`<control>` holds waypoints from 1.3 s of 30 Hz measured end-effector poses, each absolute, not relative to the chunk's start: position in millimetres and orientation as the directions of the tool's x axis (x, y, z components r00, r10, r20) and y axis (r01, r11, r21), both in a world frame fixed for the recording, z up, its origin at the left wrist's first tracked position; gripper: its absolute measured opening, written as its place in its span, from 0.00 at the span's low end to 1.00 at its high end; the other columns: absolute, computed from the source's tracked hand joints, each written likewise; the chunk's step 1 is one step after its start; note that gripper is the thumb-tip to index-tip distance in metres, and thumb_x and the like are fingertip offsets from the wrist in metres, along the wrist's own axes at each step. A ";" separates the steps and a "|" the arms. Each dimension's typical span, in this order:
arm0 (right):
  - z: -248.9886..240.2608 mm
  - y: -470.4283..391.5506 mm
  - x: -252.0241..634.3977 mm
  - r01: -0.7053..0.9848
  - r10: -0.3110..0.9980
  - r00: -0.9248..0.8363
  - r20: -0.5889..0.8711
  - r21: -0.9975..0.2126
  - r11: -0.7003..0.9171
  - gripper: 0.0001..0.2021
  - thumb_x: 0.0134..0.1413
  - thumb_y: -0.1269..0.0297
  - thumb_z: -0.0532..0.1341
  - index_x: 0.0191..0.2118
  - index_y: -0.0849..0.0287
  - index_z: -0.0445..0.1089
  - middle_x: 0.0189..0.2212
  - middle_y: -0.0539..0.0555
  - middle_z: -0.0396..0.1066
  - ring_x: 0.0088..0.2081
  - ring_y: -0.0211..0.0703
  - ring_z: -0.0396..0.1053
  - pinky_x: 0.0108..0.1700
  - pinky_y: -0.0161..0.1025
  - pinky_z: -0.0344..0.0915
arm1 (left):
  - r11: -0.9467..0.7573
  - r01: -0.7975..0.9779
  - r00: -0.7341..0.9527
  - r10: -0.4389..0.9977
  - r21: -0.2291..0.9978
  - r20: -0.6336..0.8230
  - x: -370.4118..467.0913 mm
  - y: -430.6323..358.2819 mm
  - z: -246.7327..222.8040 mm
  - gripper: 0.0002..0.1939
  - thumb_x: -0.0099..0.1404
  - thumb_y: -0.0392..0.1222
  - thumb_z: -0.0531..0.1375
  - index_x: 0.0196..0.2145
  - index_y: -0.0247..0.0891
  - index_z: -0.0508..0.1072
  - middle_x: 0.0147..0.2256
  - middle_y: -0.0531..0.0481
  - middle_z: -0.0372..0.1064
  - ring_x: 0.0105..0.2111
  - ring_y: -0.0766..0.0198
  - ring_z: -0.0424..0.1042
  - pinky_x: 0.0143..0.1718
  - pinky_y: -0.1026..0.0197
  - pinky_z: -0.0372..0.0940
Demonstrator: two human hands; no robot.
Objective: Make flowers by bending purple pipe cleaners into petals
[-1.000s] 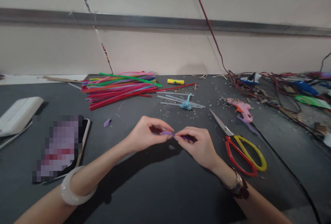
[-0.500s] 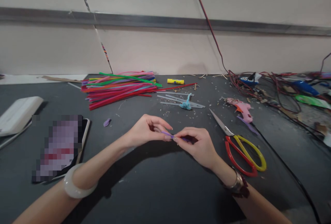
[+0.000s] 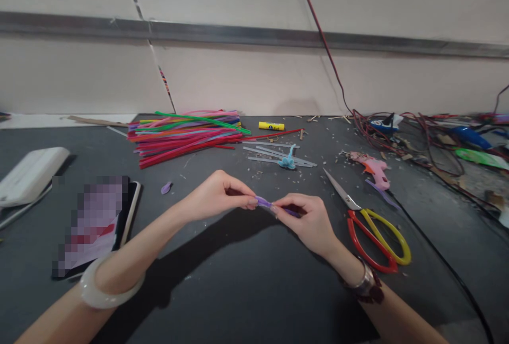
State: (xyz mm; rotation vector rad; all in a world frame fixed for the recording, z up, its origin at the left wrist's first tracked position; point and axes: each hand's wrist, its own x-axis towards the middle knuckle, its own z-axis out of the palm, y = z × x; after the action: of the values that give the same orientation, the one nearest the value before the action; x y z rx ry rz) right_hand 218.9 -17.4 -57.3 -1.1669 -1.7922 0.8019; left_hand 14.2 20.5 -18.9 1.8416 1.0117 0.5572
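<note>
Between my two hands a purple pipe cleaner [image 3: 264,202] is held just above the dark table. My left hand [image 3: 222,195] pinches its left end with thumb and fingers. My right hand [image 3: 304,219] grips it further right, and part of it is hidden behind those fingers. To the right of my right hand lie scissors [image 3: 353,207] with one red and one yellow handle. A small purple piece [image 3: 166,188] rests on the table left of my left hand. Beyond my hands, a light blue twisted pipe-cleaner shape [image 3: 288,159] sits on clear glue sticks [image 3: 258,159].
A bundle of coloured pipe cleaners [image 3: 186,140] and a yellow tube [image 3: 271,126] lie near the wall. A pink glue gun [image 3: 376,170] with a black cord is at right, before tangled wires [image 3: 421,142]. At left are a phone [image 3: 93,222] and a white block [image 3: 34,177].
My left hand's fingers have closed into a pinch and drawn slightly left and up. More of the purple pipe cleaner shows between my hands. My right hand has shifted only slightly.
</note>
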 end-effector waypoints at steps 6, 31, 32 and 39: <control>-58.0 -17.5 219.1 0.389 0.927 -0.209 0.310 -0.844 0.370 0.04 0.47 0.70 0.60 0.27 0.59 0.73 0.23 0.51 0.72 0.24 0.37 0.67 0.26 0.33 0.61 | -0.136 0.380 0.532 0.841 0.915 -0.096 20.6 17.5 -23.4 0.08 0.55 0.38 0.58 0.29 0.35 0.77 0.26 0.49 0.75 0.27 0.65 0.73 0.28 0.68 0.66; -61.7 -10.2 221.7 0.359 0.941 -0.271 0.201 -0.887 0.292 0.06 0.50 0.67 0.58 0.29 0.60 0.73 0.27 0.52 0.69 0.30 0.38 0.66 0.33 0.36 0.62 | -0.052 0.191 0.374 0.927 0.980 -0.023 30.0 13.6 -29.0 0.09 0.54 0.41 0.60 0.30 0.31 0.75 0.26 0.47 0.74 0.28 0.64 0.73 0.33 0.64 0.68; -61.4 -10.8 221.6 0.338 0.944 -0.280 0.176 -0.902 0.268 0.06 0.50 0.67 0.58 0.29 0.60 0.72 0.27 0.53 0.69 0.30 0.38 0.66 0.33 0.36 0.62 | -0.064 0.184 0.365 0.931 0.981 -0.008 31.3 12.0 -29.8 0.09 0.55 0.41 0.60 0.30 0.31 0.75 0.26 0.47 0.74 0.28 0.64 0.73 0.33 0.64 0.68; -56.7 -12.8 219.7 0.040 0.948 -0.317 -0.026 -0.999 -0.014 0.06 0.44 0.65 0.63 0.26 0.63 0.70 0.21 0.49 0.66 0.22 0.31 0.62 0.26 0.31 0.58 | -0.056 0.100 0.298 0.954 0.993 0.024 39.3 5.2 -26.4 0.09 0.55 0.40 0.60 0.33 0.32 0.73 0.30 0.46 0.74 0.31 0.63 0.73 0.35 0.63 0.67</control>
State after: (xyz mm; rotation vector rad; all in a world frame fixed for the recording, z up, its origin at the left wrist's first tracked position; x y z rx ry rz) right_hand 219.7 -12.8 -56.7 -1.0816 -1.4631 1.4415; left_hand 39.3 5.2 -26.4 1.4441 1.0384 0.9584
